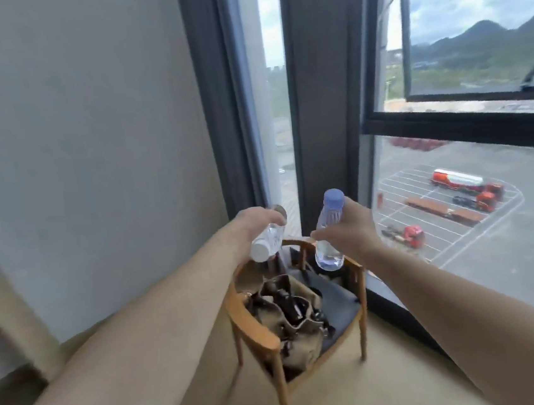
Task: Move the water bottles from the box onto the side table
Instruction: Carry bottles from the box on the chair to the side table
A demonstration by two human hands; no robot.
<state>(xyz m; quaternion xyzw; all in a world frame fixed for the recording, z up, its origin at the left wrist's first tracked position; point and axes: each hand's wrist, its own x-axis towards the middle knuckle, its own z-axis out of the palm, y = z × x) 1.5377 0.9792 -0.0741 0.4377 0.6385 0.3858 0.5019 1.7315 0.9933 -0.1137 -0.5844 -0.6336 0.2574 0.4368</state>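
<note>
My left hand (254, 223) grips a clear water bottle (268, 241) with a white cap, tilted so the cap points down towards me. My right hand (350, 226) holds a second clear water bottle (327, 239) with a blue cap, nearly upright with the cap on top. Both bottles hang in the air above the back of a wooden chair (255, 325). No box and no side table are in view.
A tan and brown bag (290, 312) lies on the chair's dark seat. A tall window (454, 182) runs along the right, with dark curtains (222, 108) beside it. A grey wall fills the left. A pale wooden piece of furniture (4, 315) stands at the far left.
</note>
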